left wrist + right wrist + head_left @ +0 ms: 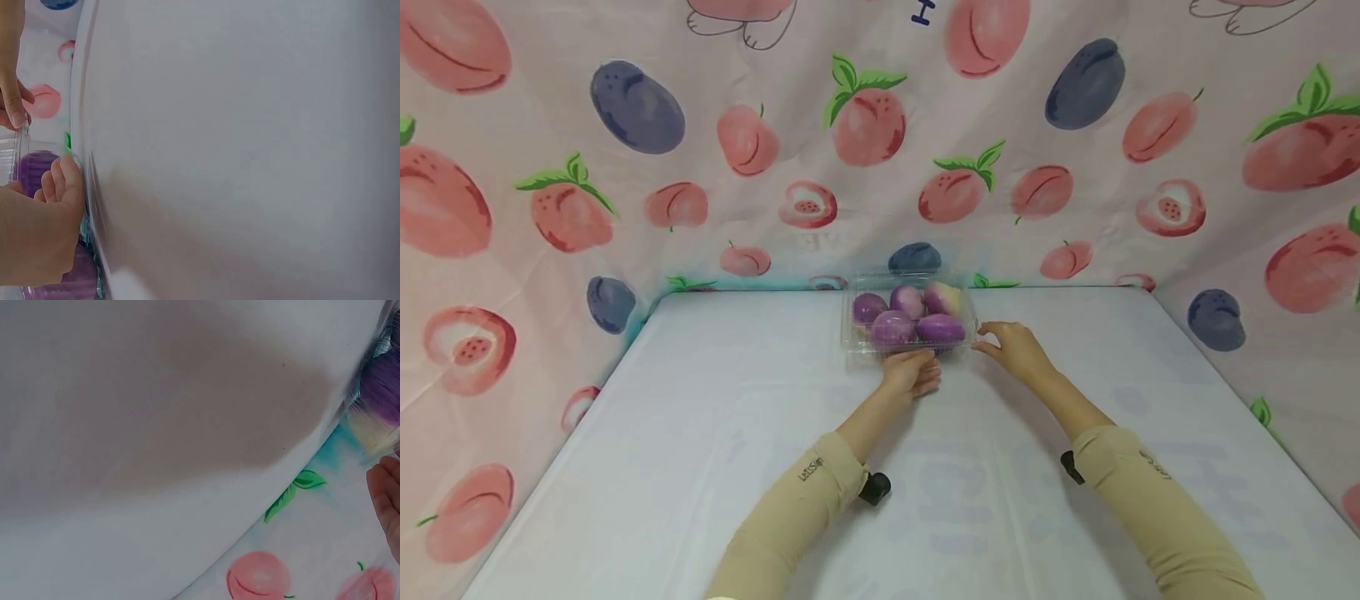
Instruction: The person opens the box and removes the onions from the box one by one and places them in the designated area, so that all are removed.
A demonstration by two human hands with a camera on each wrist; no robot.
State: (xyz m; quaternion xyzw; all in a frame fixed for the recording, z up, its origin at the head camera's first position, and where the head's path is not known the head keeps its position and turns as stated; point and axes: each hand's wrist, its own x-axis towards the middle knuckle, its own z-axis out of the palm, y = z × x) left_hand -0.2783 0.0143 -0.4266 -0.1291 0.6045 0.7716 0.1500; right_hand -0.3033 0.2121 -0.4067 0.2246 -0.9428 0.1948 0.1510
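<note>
A clear plastic clamshell box (847,337) stands at the far end of the table, its lid over several round purple-and-white vegetables (892,330) that look like onions. My right hand (1018,348) is at the box's right front corner, thumb and fingertips pinching the rim; the left wrist view also shows this pinch. At the front side, my left hand (910,373) touches the box with the thumb up by the rim (24,147) and its loosely bent fingers lower down. Purple skin (382,387) shows through the plastic beside my right fingers in the right wrist view.
A white cloth (715,450) covers the table. Behind and beside it hangs a pink curtain (865,225) printed with fruit, close behind the box. Both forearms wear beige sleeves (797,508), with a small black wrist camera (875,487) under the left one.
</note>
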